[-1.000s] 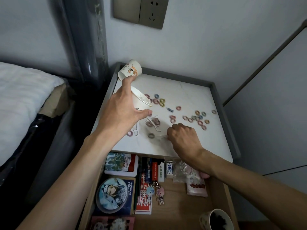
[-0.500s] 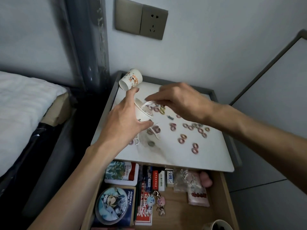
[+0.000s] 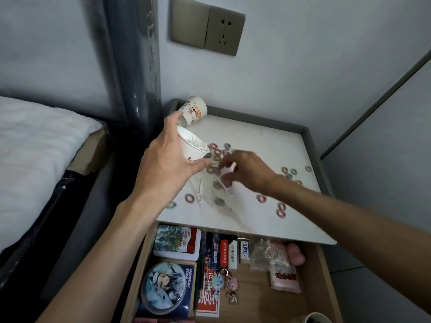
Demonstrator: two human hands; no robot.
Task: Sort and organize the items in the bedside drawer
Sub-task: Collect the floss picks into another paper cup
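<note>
My left hand grips a white paper cup, tilted toward the right above the white nightstand top; white floss picks lie inside it. My right hand reaches down just right of the cup, its bunched fingertips pinching at a white floss pick on the top. Another floss pick lies nearer me. Several small coloured hair ties are scattered over the top. Below it the drawer stands open.
A second printed paper cup lies on its side at the back left corner. The drawer holds a round tin, a card box, keychains and a pink packet. A bed is at the left.
My right hand went from the table's front up over the cup, then came back down to the table beside it. The left hand has kept hold of the cup and raised it slightly.
</note>
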